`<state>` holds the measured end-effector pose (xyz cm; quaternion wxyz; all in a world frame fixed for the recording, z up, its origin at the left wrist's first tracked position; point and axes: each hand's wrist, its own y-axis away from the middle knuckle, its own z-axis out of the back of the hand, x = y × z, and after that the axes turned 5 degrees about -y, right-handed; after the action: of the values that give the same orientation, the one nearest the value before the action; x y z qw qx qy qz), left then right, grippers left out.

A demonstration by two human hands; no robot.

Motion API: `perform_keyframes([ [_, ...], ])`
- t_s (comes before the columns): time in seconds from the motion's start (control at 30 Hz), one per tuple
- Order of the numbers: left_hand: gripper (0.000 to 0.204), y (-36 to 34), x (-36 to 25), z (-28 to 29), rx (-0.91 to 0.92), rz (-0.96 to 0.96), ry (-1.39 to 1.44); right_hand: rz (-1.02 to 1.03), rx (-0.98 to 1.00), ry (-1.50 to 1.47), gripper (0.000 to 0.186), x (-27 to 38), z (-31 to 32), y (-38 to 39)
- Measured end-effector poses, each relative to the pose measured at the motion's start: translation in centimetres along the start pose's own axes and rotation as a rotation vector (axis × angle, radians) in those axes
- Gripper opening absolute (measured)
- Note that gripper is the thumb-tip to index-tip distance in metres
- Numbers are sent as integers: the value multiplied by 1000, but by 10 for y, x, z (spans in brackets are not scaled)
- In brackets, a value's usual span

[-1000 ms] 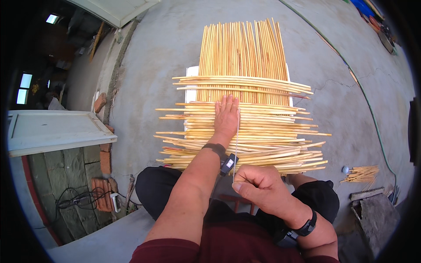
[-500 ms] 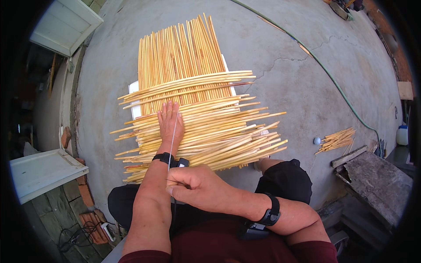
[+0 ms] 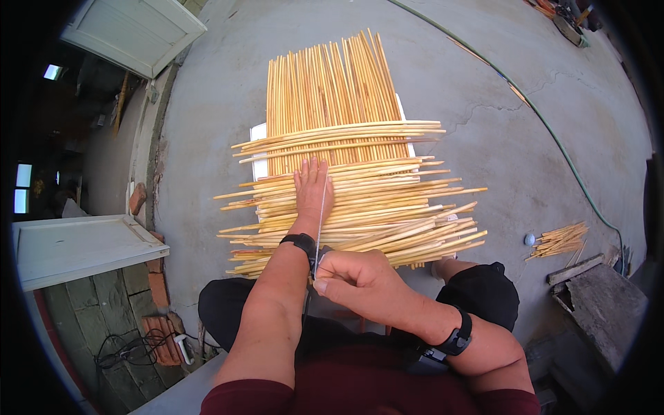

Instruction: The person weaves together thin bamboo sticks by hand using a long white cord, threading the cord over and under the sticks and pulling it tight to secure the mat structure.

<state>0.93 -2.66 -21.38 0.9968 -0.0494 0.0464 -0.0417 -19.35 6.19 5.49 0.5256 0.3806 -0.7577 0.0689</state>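
My left hand (image 3: 312, 190) lies flat, fingers slightly apart, across a layer of long pale wooden sticks (image 3: 387, 207) laid crosswise. Beyond them a dense row of upright-pointing sticks (image 3: 332, 86) rests on a white board (image 3: 259, 133), with several loose sticks (image 3: 408, 130) across it. A thin white string (image 3: 321, 221) runs from beside my left fingers down to my right hand (image 3: 353, 277), whose fingers are curled and pinched on it near my left wrist. Dark bands with small devices sit on both wrists.
Grey cracked concrete (image 3: 207, 104) surrounds the sticks. At the right are a green hose (image 3: 553, 138), a small bundle of short sticks (image 3: 557, 242), a pale ball (image 3: 530, 239) and a weathered slab (image 3: 598, 311). White doors (image 3: 86, 252), bricks and black cable (image 3: 128, 349) lie left.
The view swung and partly returned. My right hand has moved slightly up and toward my left wrist, still pinching the string. My left hand stays pressed on the sticks.
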Motion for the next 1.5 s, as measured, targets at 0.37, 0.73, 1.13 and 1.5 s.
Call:
perform_keyframes([
  [0.37,40,-10,9,26,-62,15,129,44,-108,62,16,-6,0,-6],
  [0.73,18,-66,25,40,-249,-119,140,-15,-90,-22,18,-17,4,-11],
  [1.13,11,-78,24,26,-206,-226,-138,-46,-80,-61,19,-23,2,-21],
  [1.5,8,-78,8,50,-201,-309,-184,-76,-67,-16,14,-25,-5,-22],
])
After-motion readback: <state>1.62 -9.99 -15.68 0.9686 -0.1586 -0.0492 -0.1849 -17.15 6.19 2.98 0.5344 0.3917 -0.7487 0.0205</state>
